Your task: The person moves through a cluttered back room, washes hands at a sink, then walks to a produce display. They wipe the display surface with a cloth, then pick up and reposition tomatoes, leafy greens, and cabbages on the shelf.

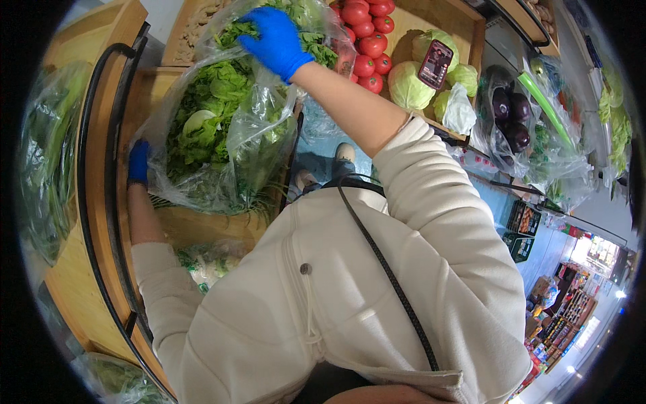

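A clear plastic bag of leafy lettuce [209, 108] lies in a wooden bin in front of me. My left hand [139, 161], in a blue glove, is at the bag's left side against the bin wall; its fingers are partly hidden, so its grip is unclear. Higher up, my right hand [275, 43], also gloved in blue, reaches over a second clear bag holding celery-like leafy greens [318, 50]. Its thumb and fingertips lie on the plastic and leaves near the lettuce bag's upper edge. Whether it pinches the plastic cannot be told.
Tomatoes [373, 45] and cabbages [411, 86] fill a bin at the upper right, a phone [435, 64] resting on the cabbages. Bagged eggplants [517, 136] lie farther right. Ginger [194, 33] sits at the top left. A black rail [83, 151] edges the left shelf, beside bagged green stalks [50, 166].
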A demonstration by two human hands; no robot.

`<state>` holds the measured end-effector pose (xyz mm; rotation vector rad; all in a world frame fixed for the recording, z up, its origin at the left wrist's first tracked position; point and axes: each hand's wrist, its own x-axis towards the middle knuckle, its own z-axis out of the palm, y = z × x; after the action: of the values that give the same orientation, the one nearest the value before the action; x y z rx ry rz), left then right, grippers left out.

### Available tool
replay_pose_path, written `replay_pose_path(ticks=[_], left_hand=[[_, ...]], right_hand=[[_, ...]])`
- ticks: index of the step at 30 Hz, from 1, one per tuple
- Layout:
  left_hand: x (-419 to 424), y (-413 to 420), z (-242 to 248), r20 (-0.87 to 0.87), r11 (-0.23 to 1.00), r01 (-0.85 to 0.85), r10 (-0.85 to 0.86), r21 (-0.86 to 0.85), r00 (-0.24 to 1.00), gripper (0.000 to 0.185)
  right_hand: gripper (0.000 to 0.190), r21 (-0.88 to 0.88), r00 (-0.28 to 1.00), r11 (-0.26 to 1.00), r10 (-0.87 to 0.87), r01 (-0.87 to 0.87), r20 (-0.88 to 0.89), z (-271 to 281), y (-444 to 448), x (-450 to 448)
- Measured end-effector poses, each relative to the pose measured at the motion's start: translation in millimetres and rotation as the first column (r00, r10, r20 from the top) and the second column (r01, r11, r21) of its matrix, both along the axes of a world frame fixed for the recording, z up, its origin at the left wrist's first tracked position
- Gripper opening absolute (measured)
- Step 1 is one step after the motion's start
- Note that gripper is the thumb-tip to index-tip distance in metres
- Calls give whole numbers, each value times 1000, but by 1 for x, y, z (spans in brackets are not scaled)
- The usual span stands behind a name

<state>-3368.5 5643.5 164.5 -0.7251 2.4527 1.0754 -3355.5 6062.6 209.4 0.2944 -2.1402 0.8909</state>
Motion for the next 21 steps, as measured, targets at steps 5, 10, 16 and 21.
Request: replay_pose_path(ticks=[5, 10, 16, 21], left_hand=[[59, 22, 26, -328, 892, 272, -395, -360, 858, 51], [118, 56, 35, -474, 752, 335, -631, -567, 614, 49], [162, 100, 56, -524, 716, 544, -695, -438, 492, 48], [163, 99, 46, -378, 484, 690, -870, -538, 316, 35]], right_hand=[[35, 240, 839, 804, 513, -543, 181, 19, -70, 48], [60, 508, 696, 493, 354, -707, 625, -11, -86, 88], [47, 548, 711, 480, 277, -685, 647, -44, -67, 111], [13, 637, 715, 330, 393, -697, 579, -66, -34, 144]])
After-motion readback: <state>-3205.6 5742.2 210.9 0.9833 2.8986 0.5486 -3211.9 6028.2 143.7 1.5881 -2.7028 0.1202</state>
